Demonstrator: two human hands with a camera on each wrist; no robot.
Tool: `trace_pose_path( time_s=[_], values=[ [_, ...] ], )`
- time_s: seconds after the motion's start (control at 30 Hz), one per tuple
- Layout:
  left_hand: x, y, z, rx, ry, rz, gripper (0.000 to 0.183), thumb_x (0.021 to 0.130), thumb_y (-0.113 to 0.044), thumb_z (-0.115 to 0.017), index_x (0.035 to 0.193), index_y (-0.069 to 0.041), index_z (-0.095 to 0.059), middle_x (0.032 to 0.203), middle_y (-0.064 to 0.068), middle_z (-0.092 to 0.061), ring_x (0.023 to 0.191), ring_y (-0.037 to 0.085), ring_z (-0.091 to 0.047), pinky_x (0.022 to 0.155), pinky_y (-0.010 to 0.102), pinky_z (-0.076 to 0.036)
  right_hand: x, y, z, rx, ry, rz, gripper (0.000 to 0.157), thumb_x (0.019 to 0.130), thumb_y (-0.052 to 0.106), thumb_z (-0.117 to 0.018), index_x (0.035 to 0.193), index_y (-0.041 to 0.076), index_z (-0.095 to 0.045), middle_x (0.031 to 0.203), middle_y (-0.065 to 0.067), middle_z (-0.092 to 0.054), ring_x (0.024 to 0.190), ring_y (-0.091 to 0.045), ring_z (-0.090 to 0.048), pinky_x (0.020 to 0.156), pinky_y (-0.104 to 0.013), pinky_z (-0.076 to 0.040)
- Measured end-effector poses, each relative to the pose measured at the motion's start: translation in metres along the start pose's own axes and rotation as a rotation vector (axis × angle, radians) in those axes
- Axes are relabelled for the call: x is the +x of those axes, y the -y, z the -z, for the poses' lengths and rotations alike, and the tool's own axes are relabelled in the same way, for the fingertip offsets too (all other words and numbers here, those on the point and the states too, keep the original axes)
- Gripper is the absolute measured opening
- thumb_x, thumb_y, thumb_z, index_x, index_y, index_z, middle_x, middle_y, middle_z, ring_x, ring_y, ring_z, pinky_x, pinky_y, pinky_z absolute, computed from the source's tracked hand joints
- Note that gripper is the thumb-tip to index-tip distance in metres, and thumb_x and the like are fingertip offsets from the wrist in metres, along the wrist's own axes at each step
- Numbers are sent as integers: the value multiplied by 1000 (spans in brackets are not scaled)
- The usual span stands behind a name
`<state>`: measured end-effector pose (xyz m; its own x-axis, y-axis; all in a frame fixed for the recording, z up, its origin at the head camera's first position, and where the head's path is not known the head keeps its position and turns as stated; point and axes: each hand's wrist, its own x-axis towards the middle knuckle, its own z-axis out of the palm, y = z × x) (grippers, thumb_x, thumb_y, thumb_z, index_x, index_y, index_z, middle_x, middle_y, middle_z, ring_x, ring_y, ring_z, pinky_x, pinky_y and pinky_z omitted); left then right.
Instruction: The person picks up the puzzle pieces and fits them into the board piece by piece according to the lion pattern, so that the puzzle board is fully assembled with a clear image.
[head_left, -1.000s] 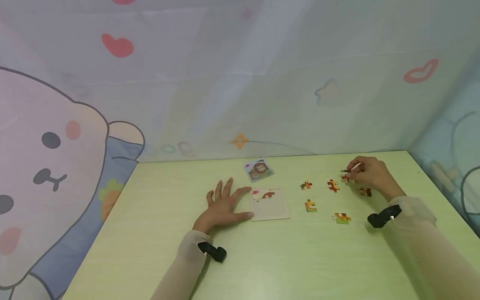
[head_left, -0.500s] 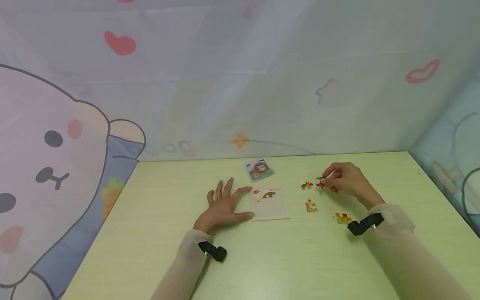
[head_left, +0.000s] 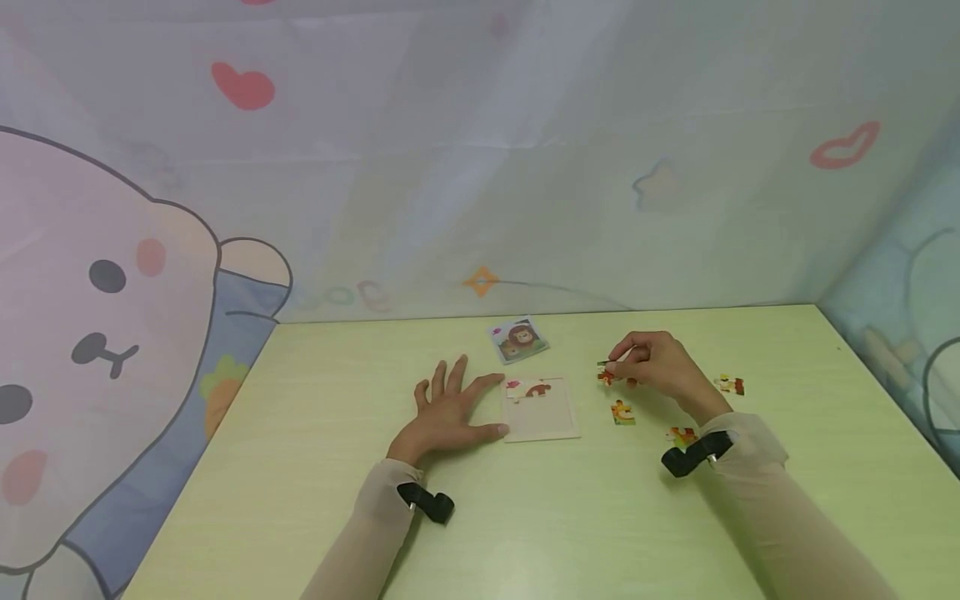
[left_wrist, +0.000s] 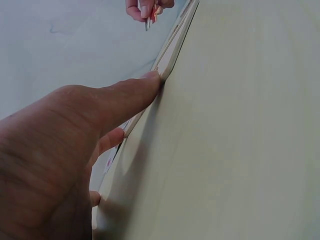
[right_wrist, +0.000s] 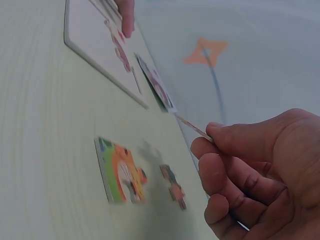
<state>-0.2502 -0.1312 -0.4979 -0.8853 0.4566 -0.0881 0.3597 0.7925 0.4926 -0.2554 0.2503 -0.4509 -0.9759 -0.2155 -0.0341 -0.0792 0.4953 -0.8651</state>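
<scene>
My left hand [head_left: 446, 417] lies with fingers spread at the left side of a pale square puzzle tray [head_left: 543, 422]. Its thumb and index fingertip touch the tray's edge. Along the tray's upper left sits a fitted strip of jigsaw [head_left: 536, 390], white with pink and brown. To the right of the tray, my right hand [head_left: 662, 367] pinches a reddish jigsaw piece [head_left: 605, 378] between thumb and index finger. The right wrist view shows that piece [right_wrist: 194, 127] edge-on, raised above the table. Loose jigsaw pieces [right_wrist: 120, 170] lie beneath the right hand, one [right_wrist: 173, 186] smaller in view.
A lion picture card [head_left: 519, 339] lies behind the tray. Other loose pieces include a yellow-green one [head_left: 622, 412], one partly behind the right wrist strap [head_left: 681, 436], and one at far right [head_left: 729, 384]. A printed curtain [head_left: 480, 167] hangs along the table's back edge.
My right hand has carried the pinched jigsaw piece leftward from the far right, over other loose pieces, toward the tray. The left hand has stayed at the tray's edge.
</scene>
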Motion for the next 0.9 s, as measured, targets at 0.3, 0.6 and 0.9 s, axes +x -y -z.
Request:
trace_pose_path(
  time_s=[0.3,0.6,0.9],
  values=[
    [1,1,-2,-3,-4,-7,85,90,-75,-67,164,-51,-34,183,14,5,166,52,13,121,77,4,11,9,-21,30,30,1,22,99,21,-78,111,3,-73,81,-12,-79,71,-25,-69,75,-33,-57],
    [-1,-1,0,-3,-14,-20,87,88,-80,-65,164,-50,-34,183,18,4,166,53,12,121,80,4,20,14,-41,30,52,-5,16,98,18,-77,107,5,-76,84,-12,-81,73,-24,-71,69,-33,-55],
    [-4,-9,6,8,7,-2,83,92,-69,-69,165,-46,-35,182,19,4,166,53,13,122,80,2,28,17,-59,-57,48,22,14,96,19,-79,102,6,-79,75,-7,-78,68,-18,-66,69,-31,-50]
  ],
)
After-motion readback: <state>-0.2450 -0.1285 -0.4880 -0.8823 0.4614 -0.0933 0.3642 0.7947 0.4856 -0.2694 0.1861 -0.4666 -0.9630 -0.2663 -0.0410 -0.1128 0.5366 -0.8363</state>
